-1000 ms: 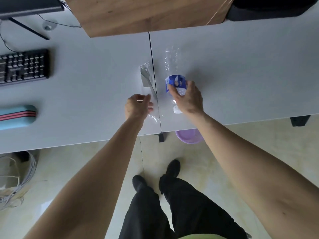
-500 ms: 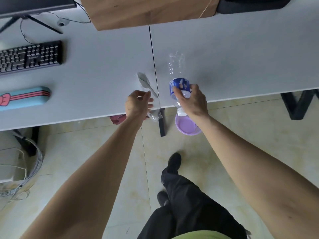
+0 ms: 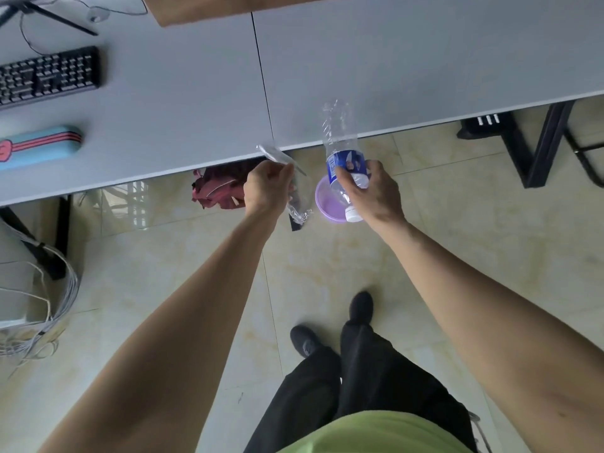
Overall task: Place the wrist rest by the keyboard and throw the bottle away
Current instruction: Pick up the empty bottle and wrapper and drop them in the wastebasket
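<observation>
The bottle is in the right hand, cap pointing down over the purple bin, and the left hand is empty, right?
Not quite: the left hand is not empty. The head view shows it holding a crumpled clear plastic wrapper. The rest stands: the right hand grips the bottle with its cap pointing down over the purple bin.

Keyboard (image 3: 49,75) on desk (image 3: 392,67), far left; wrist rest (image 3: 39,148) just in front. Bottle (image 3: 343,158) in right hand (image 3: 376,191) over bin (image 3: 328,204) on floor, wrapper (image 3: 287,178) in left hand (image 3: 266,188) beside it.
</observation>
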